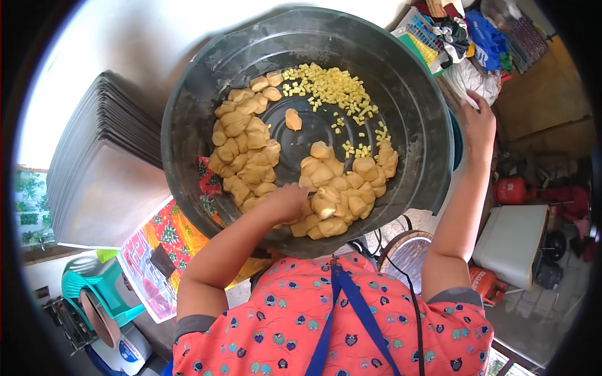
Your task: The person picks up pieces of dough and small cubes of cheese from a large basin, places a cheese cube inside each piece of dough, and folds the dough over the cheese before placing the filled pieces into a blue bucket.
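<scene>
A large black basin point(407, 135) holds many tan dough pieces point(241, 138) heaped along its left and lower right sides. Yellow cubes point(335, 88), perhaps cheese, are scattered at its far side. My left hand point(291, 202) is down in the basin with its fingers curled at the edge of the lower right dough heap, partly hiding what it grips. Beside it, one dough piece point(327, 203) shows pale yellow inside. A single dough piece point(293, 119) lies apart on the basin floor. Outside the right rim, my right hand point(480, 122) has bent fingers at a white plastic sheet point(473, 81), seemingly pinching its edge.
Stacked dark trays point(106, 163) stand at the left. A teal container point(458, 138) shows behind the basin's right rim. Bags and baskets point(483, 34) crowd the upper right. A teal plastic chair point(103, 288), a round stool point(404, 254) and red gas cylinders point(486, 285) stand lower down.
</scene>
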Demonstrator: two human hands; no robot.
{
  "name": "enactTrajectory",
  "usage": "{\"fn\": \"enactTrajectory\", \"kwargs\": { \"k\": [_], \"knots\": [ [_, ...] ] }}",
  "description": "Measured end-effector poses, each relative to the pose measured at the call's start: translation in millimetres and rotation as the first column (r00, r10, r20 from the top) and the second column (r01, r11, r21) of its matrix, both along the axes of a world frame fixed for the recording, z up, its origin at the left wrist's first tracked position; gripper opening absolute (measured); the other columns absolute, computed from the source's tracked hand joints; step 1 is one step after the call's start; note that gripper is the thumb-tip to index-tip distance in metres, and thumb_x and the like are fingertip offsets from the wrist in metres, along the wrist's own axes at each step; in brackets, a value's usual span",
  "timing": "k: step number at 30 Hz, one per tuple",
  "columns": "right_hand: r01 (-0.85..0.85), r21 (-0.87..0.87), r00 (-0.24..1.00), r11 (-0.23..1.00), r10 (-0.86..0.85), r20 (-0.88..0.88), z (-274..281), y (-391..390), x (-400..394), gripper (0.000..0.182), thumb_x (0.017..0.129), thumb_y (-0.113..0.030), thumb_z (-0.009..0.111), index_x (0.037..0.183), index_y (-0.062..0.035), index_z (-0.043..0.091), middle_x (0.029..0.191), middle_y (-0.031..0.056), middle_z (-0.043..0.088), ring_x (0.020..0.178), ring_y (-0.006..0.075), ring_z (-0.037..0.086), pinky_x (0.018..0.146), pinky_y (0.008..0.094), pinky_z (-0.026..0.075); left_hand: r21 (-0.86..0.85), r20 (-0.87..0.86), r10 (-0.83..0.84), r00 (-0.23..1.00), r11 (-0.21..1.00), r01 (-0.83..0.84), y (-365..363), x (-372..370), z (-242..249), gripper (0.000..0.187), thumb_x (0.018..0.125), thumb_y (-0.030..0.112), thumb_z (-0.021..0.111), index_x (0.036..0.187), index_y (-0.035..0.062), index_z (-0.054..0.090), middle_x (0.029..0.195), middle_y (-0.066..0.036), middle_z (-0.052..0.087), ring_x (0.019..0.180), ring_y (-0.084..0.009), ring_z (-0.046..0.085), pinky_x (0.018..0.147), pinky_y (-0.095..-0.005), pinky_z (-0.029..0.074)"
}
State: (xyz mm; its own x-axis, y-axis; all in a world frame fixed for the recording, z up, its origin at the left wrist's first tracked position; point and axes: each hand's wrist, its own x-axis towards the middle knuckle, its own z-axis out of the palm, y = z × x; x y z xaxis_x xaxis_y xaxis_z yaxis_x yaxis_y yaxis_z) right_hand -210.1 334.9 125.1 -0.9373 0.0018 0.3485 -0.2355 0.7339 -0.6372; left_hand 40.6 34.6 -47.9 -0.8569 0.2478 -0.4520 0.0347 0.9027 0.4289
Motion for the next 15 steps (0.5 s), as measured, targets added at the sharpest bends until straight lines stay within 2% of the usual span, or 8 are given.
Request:
{"fn": "enactTrajectory", "kwargs": {
  "k": [3, 4, 6, 9, 11, 12, 13, 15],
  "knots": [
    [-0.209, -0.161, 0.972, 0.965, 0.223, 0.073, 14, -42, 2, 0.034, 0.082, -0.022, 0.063, 0.111, -0.0038, 0.061, 0.087, 0.0137, 0.068, 0.076, 0.0136, 0.062, 0.071, 0.0255, 0.047, -0.019, 0.086, -0.046, 0.995, 0.999, 0.048, -1, -4, 9, 0.044, 0.068, 0.02, 0.07, 0.106, 0.0022, 0.056, 0.105, -0.018, 0.061, 0.1, -0.0341, 0.058, 0.082, -0.042, 0.048],
    [-0.249, 0.009, 0.966, 0.968, 0.248, 0.068, 20, -60, 4, 0.033, 0.082, -0.022, 0.063, 0.11, -0.0042, 0.062, 0.085, 0.013, 0.067, 0.073, 0.0123, 0.06, 0.068, 0.0258, 0.047, -0.015, 0.03, -0.039, 0.999, 0.999, 0.04, -2, -5, 13, 0.042, 0.068, 0.02, 0.071, 0.104, 0.0026, 0.058, 0.104, -0.018, 0.061, 0.098, -0.0341, 0.058, 0.082, -0.0418, 0.048],
    [-0.543, 0.122, 0.838, 0.831, 0.545, 0.015, 3, -88, -15, 0.032, 0.08, -0.023, 0.063, 0.107, -0.0057, 0.062, 0.091, 0.0128, 0.067, 0.076, 0.0238, 0.064, 0.069, 0.0323, 0.048, 0.0, -0.076, -0.02, 0.997, 1.0, 0.02, -4, -3, 19, 0.04, 0.066, 0.021, 0.073, 0.1, 0.0033, 0.061, 0.101, -0.018, 0.062, 0.096, -0.0341, 0.06, 0.08, -0.0413, 0.048],
    [-0.683, 0.45, 0.729, 0.575, 0.562, 0.39, -32, -136, -36, 0.018, 0.072, -0.017, 0.067, 0.083, -0.0028, 0.068, 0.087, 0.0144, 0.067, 0.083, 0.029, 0.064, 0.075, 0.0373, 0.05, 0.297, 0.065, 0.122, 0.99, 0.945, -0.136, -18, -11, 24, 0.035, 0.069, 0.018, 0.072, 0.098, 0.0022, 0.061, 0.091, -0.017, 0.063, 0.085, -0.03, 0.061, 0.076, -0.0349, 0.049],
    [-0.751, 0.595, 0.654, 0.286, 0.452, 0.607, -87, -152, -63, 0.017, 0.069, -0.016, 0.07, 0.08, -0.003, 0.07, 0.077, 0.0144, 0.067, 0.069, 0.0267, 0.065, 0.063, 0.0376, 0.051, 0.443, 0.208, 0.293, 0.933, 0.822, -0.357, -20, -15, 49, 0.031, 0.073, 0.015, 0.071, 0.1, 0.0018, 0.06, 0.086, -0.012, 0.064, 0.081, -0.0211, 0.062, 0.073, -0.0297, 0.049],
    [-0.784, 0.524, 0.598, 0.332, 0.179, 0.782, -102, -161, -67, 0.02, 0.071, -0.018, 0.072, 0.079, -0.0005, 0.069, 0.072, 0.0134, 0.067, 0.066, 0.025, 0.065, 0.059, 0.0368, 0.051, 0.495, 0.287, 0.366, 0.886, 0.735, -0.464, -22, -16, 58, 0.029, 0.075, 0.013, 0.07, 0.1, 0.0016, 0.06, 0.084, -0.009, 0.064, 0.079, -0.0167, 0.062, 0.072, -0.0271, 0.049],
    [-0.763, 0.556, 0.623, 0.329, 0.145, 0.768, -110, -158, -61, 0.026, 0.073, -0.023, 0.075, 0.076, 0.0027, 0.068, 0.068, 0.0128, 0.066, 0.064, 0.0238, 0.065, 0.058, 0.0359, 0.051, 0.681, 0.237, 0.476, 0.847, 0.54, -0.494, -25, -16, 46, 0.02, 0.076, 0.011, 0.068, 0.091, 0.0001, 0.062, 0.083, -0.007, 0.064, 0.077, -0.0121, 0.059, 0.07, -0.0278, 0.047],
    [-0.716, 0.592, 0.68, 0.37, 0.183, 0.71, -129, -155, -51, 0.039, 0.072, -0.035, 0.076, 0.077, 0.0032, 0.067, 0.072, 0.0143, 0.067, 0.065, 0.0262, 0.065, 0.064, 0.0372, 0.051, 0.792, 0.287, 0.588, 0.756, 0.298, -0.532, -35, -18, 38, 0.018, 0.078, 0.01, 0.067, 0.092, -0.0001, 0.062, 0.084, -0.005, 0.064, 0.076, -0.0099, 0.058, 0.068, -0.0253, 0.047]
  ]
}}
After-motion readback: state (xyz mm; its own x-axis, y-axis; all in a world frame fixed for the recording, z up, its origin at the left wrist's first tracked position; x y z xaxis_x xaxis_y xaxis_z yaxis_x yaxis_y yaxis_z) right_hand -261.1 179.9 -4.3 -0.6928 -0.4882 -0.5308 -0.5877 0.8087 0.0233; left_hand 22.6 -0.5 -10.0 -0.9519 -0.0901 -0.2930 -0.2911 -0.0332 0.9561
